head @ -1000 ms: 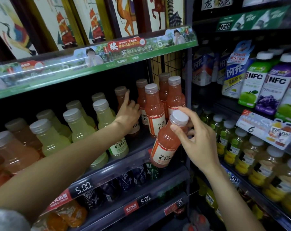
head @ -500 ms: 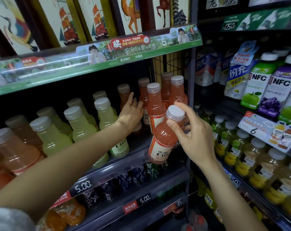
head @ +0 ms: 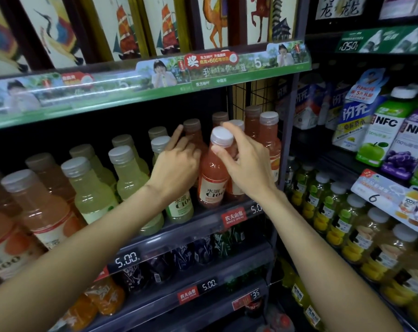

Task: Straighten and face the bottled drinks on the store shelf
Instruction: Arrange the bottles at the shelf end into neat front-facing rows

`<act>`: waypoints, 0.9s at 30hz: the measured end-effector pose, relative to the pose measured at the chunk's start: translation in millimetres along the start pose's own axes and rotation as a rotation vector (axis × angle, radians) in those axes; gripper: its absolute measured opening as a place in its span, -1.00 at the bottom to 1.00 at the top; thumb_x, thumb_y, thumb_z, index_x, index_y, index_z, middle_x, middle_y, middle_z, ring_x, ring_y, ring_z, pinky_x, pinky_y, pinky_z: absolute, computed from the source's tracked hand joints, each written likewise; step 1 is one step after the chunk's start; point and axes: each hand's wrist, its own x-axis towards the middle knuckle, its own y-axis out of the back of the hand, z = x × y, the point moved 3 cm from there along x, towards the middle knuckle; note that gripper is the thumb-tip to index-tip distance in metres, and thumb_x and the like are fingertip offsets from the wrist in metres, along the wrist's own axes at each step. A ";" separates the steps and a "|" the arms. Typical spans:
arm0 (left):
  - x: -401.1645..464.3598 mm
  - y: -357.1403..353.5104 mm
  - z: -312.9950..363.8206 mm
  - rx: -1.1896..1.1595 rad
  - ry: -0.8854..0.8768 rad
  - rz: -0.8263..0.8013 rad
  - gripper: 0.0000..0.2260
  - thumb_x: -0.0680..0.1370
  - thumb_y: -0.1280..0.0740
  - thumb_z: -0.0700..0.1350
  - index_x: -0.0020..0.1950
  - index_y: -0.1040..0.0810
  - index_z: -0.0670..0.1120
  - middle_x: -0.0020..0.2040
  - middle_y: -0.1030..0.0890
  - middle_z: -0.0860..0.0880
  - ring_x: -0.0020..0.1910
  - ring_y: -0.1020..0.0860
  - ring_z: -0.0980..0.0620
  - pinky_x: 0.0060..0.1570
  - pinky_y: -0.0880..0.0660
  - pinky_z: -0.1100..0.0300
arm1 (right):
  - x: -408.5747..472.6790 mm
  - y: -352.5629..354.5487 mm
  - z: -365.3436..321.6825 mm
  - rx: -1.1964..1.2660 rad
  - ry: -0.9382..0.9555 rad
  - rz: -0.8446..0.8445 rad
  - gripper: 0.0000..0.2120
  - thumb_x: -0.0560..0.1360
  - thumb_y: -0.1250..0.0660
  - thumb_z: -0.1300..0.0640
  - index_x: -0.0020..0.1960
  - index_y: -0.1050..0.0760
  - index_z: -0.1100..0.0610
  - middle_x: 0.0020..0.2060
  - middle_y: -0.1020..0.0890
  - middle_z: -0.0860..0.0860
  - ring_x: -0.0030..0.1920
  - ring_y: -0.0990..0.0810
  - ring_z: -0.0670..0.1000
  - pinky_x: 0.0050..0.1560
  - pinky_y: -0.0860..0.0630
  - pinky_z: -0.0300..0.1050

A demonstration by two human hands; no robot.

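Our right hand (head: pixel 245 164) grips the pink bottle (head: pixel 212 173) at its neck, hiding part of it; it stands upright at the shelf (head: pixel 234 218) front, label facing us. Our left hand (head: pixel 176 164) rests loose-fingered on bottles behind.

Framed paintings (head: pixel 121 27) of ships, a crane and a camel hung on the wall above a dark metal shelving unit (head: pixel 285 149) edged with a green promotional strip (head: pixel 155 85), while a neighbouring rack (head: pixel 327 168) stood to the right in dim light.
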 end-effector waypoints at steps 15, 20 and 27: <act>-5.9 2.8 2.0 -0.059 0.284 0.090 -0.51 0.36 -0.50 0.09 -0.02 -0.62 -0.34 -0.25 -0.67 -0.17 -0.06 -0.65 -0.10 0.42 -0.05 -0.12 | 37.4 -37.6 -6.1 -0.229 0.096 -0.296 -0.65 0.56 -0.25 -0.03 0.28 -0.43 0.11 -0.09 -0.66 0.13 -0.08 -0.62 0.13 -0.29 -0.35 -0.13; -6.3 5.7 4.0 -0.009 0.284 0.085 -0.52 0.33 -0.51 0.12 -0.05 -0.65 -0.30 -0.32 -0.66 -0.13 -0.11 -0.66 -0.07 0.37 -0.21 -0.20 | 41.5 -35.9 -6.0 -0.243 0.094 -0.324 -0.62 0.55 -0.28 -0.05 0.29 -0.43 0.11 -0.10 -0.65 0.12 -0.09 -0.62 0.12 -0.27 -0.38 -0.13; -6.9 3.5 1.5 -0.022 0.276 0.088 -0.57 0.35 -0.48 0.10 -0.06 -0.65 -0.26 -0.31 -0.66 -0.12 -0.10 -0.66 -0.08 0.39 0.00 -0.15 | 43.5 -35.7 3.0 -0.117 -0.057 -0.327 -0.58 0.48 -0.37 -0.05 0.23 -0.34 0.08 -0.16 -0.55 -0.01 -0.13 -0.58 0.02 -0.22 -0.31 -0.19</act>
